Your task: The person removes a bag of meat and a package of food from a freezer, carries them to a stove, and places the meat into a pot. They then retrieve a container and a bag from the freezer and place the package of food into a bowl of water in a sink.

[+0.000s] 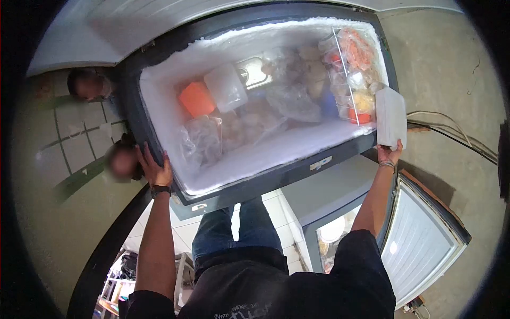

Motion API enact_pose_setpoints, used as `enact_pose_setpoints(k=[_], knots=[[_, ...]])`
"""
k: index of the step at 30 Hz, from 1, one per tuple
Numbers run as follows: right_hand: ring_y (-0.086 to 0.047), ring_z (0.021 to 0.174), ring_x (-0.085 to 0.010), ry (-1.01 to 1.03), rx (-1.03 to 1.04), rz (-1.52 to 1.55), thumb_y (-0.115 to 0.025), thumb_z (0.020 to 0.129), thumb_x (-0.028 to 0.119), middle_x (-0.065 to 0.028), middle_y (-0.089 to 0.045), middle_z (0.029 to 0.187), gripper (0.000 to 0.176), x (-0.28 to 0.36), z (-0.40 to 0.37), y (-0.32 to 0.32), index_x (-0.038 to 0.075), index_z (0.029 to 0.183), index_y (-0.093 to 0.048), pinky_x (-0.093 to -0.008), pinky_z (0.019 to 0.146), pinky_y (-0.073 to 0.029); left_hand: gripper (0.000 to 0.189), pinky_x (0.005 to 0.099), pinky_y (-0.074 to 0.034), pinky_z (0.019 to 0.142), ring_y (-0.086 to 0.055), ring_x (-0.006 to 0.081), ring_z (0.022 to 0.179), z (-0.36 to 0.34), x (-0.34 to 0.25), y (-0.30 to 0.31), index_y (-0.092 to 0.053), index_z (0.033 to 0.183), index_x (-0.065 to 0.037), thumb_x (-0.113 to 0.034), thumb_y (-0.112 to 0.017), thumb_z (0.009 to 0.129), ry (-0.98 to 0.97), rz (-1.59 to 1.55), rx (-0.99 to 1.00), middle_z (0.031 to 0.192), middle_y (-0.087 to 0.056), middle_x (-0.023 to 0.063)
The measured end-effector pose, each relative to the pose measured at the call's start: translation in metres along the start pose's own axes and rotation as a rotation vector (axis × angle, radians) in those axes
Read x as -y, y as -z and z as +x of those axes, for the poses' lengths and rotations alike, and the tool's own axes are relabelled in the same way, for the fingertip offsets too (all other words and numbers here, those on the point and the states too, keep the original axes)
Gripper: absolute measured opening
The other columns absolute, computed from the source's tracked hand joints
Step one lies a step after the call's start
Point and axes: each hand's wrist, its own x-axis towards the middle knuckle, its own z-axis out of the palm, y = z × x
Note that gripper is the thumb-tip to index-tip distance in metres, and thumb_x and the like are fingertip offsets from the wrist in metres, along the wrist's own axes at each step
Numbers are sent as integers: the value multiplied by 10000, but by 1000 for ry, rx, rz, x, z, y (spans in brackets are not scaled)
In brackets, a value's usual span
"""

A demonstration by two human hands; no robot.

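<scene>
In front of me stands a chest freezer (287,181) with its lid up and thick frost on its inner walls. My left hand (155,171) rests on the freezer's left front corner, fingers spread. At the right end, my right hand (390,153) grips the lower end of a white rectangular container (391,116), held over the right rim. Inside the freezer lie an orange container (197,99), a translucent white tub (226,87), a metal-looking tray (255,72) and clear plastic bags (295,102). A white wire basket (348,80) at the right holds several bagged items.
Two people (87,85) are at the left, beyond the freezer's side. Below my right arm is a second open refrigerator or freezer (329,186), its door (422,234) swung out to the right. Cables (451,127) run along the wall at the right.
</scene>
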Motion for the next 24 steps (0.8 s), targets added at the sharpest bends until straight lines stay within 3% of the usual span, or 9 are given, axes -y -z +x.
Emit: enact_pose_setpoints(k=[2,6,10,13,17,20,22,23,24], knots=[[-548,1092,-313,14,-54,-37,-749,709,353,-132,-553,1221,642,-3,-6,-5,46,1221,-513,-481,833,-497,680,482,-274,1122,-239,407,1392,1,-1,4,-314,1450,-91,-343,-605,889,27,45,24,1524,-207,203],[-580,1086,-329,31,144,-24,-630,815,363,-135,-586,1235,566,-23,-49,-20,57,1275,-506,-458,836,-504,685,484,-278,1120,-244,408,1390,0,1,4,-305,1455,-101,-330,-612,888,24,44,26,1526,-205,198],[-579,927,-337,-448,362,300,-651,801,399,-225,-565,1127,776,-53,-76,-45,-46,1368,-365,-386,762,-530,698,487,-276,1121,-240,409,1391,1,1,4,-296,1461,-111,-326,-619,882,29,21,21,1529,-204,187],[-514,792,-249,-896,606,480,-693,776,448,-156,-490,975,1013,-82,-105,-93,-174,1372,-158,-362,696,-526,707,485,-267,1127,-226,410,1396,0,0,5,-290,1465,-115,-321,-624,877,66,0,39,1532,-202,184],[-523,795,-251,-999,813,423,-647,813,463,-187,-511,1046,953,-119,-104,-116,-123,1399,-177,-346,680,-526,719,480,-249,1137,-220,396,1402,-2,5,-1,-291,1465,-114,-313,-634,865,66,-8,38,1533,-198,185],[-575,899,-254,-767,837,43,-591,848,472,-190,-543,1148,838,-150,-75,-122,-42,1417,-252,-337,715,-531,728,473,-269,1131,-236,377,1401,1,1,8,-305,1462,-122,-323,-646,851,116,32,20,1535,-201,176],[-588,1055,-238,-510,686,-493,-534,877,472,-154,-540,1269,706,-165,-81,-143,48,1408,-344,-353,777,-530,727,475,-308,1110,-245,379,1397,2,0,10,-314,1458,-127,-332,-649,847,113,-9,60,1538,-194,173],[-563,1150,-240,-469,617,-635,-529,874,466,-102,-533,1311,643,-181,-90,-156,84,1376,-405,-386,851,-514,727,475,-308,1110,-245,379,1397,3,-1,10,-314,1458,-127,-332,-649,847,124,-5,57,1538,-194,173],[-559,1148,-266,-460,585,-747,-532,871,467,-113,-527,1319,655,-202,-88,-160,74,1377,-397,-431,894,-494,723,478,-321,1100,-249,378,1396,3,-2,11,-313,1458,-130,-334,-646,850,120,-4,59,1540,-189,170]])
